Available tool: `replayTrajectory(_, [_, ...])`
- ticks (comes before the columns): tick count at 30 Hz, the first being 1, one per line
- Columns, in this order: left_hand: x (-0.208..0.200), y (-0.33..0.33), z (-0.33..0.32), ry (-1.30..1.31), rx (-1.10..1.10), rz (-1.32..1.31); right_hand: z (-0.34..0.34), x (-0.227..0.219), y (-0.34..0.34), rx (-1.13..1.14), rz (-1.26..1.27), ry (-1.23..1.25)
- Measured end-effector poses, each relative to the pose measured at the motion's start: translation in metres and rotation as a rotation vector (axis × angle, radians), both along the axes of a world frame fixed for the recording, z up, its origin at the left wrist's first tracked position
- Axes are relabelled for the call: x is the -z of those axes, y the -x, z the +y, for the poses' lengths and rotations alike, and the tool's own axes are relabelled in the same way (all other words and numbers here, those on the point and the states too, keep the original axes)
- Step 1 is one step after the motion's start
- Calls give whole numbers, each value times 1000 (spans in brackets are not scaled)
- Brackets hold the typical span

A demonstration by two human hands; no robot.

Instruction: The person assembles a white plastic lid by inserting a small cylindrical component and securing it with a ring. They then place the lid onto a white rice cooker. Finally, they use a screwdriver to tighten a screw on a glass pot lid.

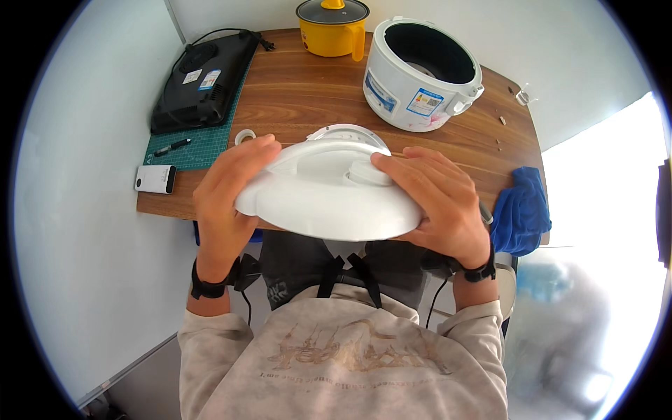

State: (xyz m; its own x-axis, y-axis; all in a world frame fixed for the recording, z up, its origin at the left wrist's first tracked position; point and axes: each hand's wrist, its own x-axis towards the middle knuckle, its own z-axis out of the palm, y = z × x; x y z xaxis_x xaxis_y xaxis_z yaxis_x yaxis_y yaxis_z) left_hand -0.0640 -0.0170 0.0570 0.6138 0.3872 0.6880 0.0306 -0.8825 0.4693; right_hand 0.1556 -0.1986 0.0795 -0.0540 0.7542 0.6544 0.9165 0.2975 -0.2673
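A white rice-cooker lid (329,192) is held above the near edge of the wooden table (308,91). My left hand (227,203) grips its left rim, fingers curled over the top. My right hand (437,203) holds the right side, with the thumb resting by the round steam cap. The lid's top faces me. The open white rice cooker body (420,73) stands at the back right of the table, its dark inner pot showing, apart from the lid.
A yellow electric pot with a glass lid (332,28) stands at the back. A black induction hob (203,80) lies on a green cutting mat with a pen (171,147). A tape roll (245,136), a white box (155,178) and a blue cloth (521,210) lie nearby.
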Motion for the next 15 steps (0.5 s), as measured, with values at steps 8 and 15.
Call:
replayTrajectory(8, [-25, 32, 10, 899, 517, 220, 19, -28, -20, -121, 330, 210])
replayTrajectory(15, [-24, 29, 21, 1157, 713, 264, 35, -16, -33, -263, 631, 393])
